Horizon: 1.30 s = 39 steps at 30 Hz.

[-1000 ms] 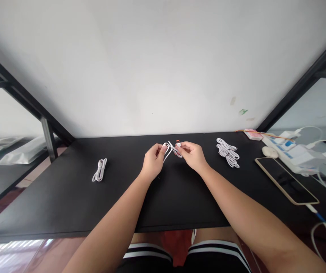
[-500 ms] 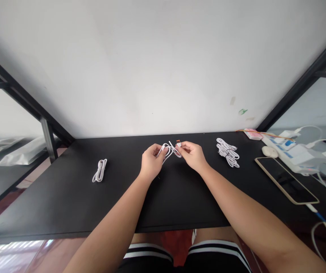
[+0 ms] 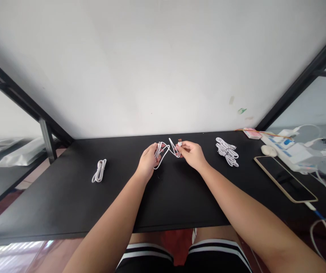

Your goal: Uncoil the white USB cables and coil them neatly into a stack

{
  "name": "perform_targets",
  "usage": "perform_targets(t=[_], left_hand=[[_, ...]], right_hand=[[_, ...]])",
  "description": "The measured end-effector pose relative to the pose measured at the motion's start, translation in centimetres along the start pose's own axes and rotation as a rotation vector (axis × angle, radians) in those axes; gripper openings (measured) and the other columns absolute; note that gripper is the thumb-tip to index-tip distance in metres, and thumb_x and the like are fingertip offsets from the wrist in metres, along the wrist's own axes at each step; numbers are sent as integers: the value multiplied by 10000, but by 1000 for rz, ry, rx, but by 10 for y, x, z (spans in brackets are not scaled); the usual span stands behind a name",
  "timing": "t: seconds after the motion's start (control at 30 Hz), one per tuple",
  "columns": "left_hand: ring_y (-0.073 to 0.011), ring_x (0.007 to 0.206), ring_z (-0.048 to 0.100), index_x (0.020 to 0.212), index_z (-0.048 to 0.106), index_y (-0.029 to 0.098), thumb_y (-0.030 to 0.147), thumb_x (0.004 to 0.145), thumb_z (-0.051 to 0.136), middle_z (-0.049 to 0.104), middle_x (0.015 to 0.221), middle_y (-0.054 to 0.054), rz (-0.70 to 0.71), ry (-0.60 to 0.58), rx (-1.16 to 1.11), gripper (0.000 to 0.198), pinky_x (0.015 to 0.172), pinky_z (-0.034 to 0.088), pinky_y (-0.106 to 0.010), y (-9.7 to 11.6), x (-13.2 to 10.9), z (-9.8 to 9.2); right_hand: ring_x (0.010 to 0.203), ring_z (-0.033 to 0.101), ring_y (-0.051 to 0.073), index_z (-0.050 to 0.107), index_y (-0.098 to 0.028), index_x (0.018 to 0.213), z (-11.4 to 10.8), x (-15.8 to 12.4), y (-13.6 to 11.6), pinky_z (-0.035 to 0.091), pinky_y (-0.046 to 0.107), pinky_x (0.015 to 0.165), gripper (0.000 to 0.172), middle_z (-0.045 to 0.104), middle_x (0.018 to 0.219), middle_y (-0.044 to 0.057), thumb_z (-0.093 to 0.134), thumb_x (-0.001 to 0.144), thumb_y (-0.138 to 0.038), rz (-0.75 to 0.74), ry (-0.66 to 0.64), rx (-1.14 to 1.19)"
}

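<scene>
Above the middle of the black desk, both my hands hold one white USB cable (image 3: 166, 148). My left hand (image 3: 147, 160) is closed around its loose loops, with the thumb near the top of the coil. The fingers of my right hand (image 3: 191, 152) pinch the cable close to its USB plug (image 3: 179, 142), which points up and has an orange-brown tip. A slack loop of cable hangs between the two hands. To the left lies a small tied white cable bundle (image 3: 99, 170); to the right, a larger tied bundle of white cables (image 3: 227, 151).
On the right, a phone (image 3: 286, 179) lies plugged into a charging cord. Behind it stand a white power strip (image 3: 282, 151) with chargers, a white rounded case (image 3: 269, 150) and a pink box (image 3: 252, 133). Black frame posts and a pale wall bound the desk (image 3: 52, 201).
My left hand has shifted slightly left and rolled, its fingers loosening around the coil. The loops have spread and the slack between the hands has widened. My right hand stays nearly in place.
</scene>
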<state>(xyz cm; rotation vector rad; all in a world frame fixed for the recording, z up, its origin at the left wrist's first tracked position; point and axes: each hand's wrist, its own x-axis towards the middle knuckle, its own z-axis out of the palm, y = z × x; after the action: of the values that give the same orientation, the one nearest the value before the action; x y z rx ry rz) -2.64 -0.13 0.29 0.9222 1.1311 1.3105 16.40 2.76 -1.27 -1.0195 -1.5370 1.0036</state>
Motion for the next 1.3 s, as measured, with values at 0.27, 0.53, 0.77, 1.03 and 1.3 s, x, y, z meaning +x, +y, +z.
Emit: perform_targets(t=[0.27, 0.53, 0.77, 1.03, 1.3], left_hand=[[-41, 439, 324, 872, 650, 160, 567, 791, 723, 452, 562, 54, 125, -50, 132, 421, 421, 216, -191, -4, -4, -3], [-49, 458, 365, 839, 614, 170, 544, 787, 737, 510, 580, 45, 202, -14, 252, 397, 449, 290, -197, -1, -9, 1], [-58, 466, 414, 842, 610, 167, 592, 790, 714, 530, 593, 28, 204, 9, 261, 441, 434, 288, -188, -2, -7, 1], [-57, 417, 440, 885, 579, 172, 582, 834, 666, 583, 620, 19, 165, -2, 260, 423, 396, 298, -178, -4, -5, 1], [-27, 357, 284, 816, 464, 204, 558, 879, 586, 497, 613, 58, -27, -24, 126, 379, 339, 145, -162, -3, -3, 1]], right_hand=[[690, 724, 235, 704, -209, 850, 2, -1, -3, 592, 349, 641, 329, 764, 834, 83, 725, 799, -533, 25, -3, 37], [699, 723, 228, 701, -203, 866, 2, -2, -4, 586, 339, 650, 322, 757, 833, 79, 721, 809, -519, 10, -5, 54], [703, 729, 223, 706, -198, 862, 2, -2, -2, 587, 342, 677, 304, 758, 821, 72, 698, 837, -501, -24, -15, -3], [694, 727, 220, 700, -182, 865, 1, -2, -2, 590, 328, 656, 316, 756, 807, 76, 700, 836, -497, -48, -14, -31], [652, 720, 180, 533, -222, 996, 4, 4, -2, 591, 304, 526, 190, 745, 991, 83, 526, 960, -408, 330, -2, 157]])
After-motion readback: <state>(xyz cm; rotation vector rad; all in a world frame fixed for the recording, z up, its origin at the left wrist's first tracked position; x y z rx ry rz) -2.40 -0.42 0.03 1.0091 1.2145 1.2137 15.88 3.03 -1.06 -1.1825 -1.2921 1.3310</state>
